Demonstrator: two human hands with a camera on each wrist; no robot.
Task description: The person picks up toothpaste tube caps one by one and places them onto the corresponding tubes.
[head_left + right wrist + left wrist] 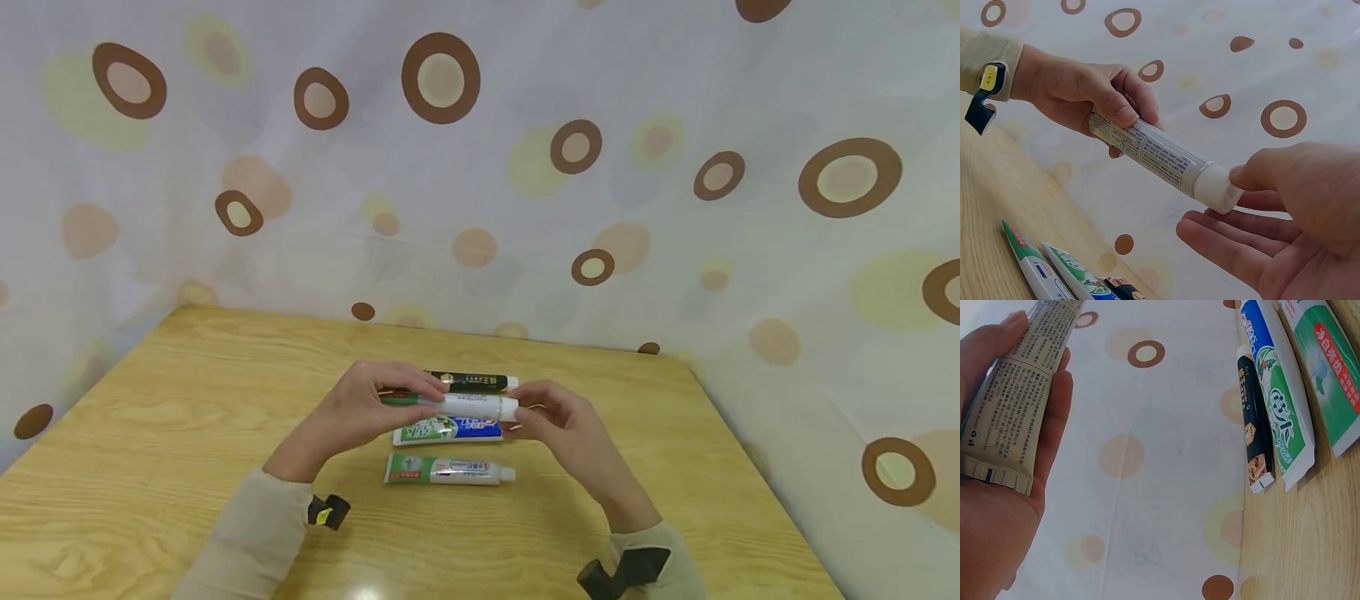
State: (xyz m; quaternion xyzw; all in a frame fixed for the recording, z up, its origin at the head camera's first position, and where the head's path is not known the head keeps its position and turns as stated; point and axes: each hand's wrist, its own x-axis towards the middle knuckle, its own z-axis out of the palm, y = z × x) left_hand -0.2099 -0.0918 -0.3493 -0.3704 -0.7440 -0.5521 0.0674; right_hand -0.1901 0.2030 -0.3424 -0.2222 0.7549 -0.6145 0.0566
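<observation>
My left hand [367,408] grips a white and green toothpaste tube [471,406] by its body, thumb on one side and fingers on the other. The tube is held above the table, lying nearly level in the head view, and its printed back [1013,394] fills the upper left of the left wrist view. At the other end my right hand [570,425] pinches the white cap [1215,187] between thumb and index finger. The other right fingers [1229,247] spread below the cap. The cap is on the tube.
On the wooden table [225,400] lie a black toothpaste tube [480,382], a green and blue tube [450,430] and, nearest me, a green and white tube [457,471], in roughly parallel rows. A curtain [480,167] patterned with circles hangs behind and at the sides.
</observation>
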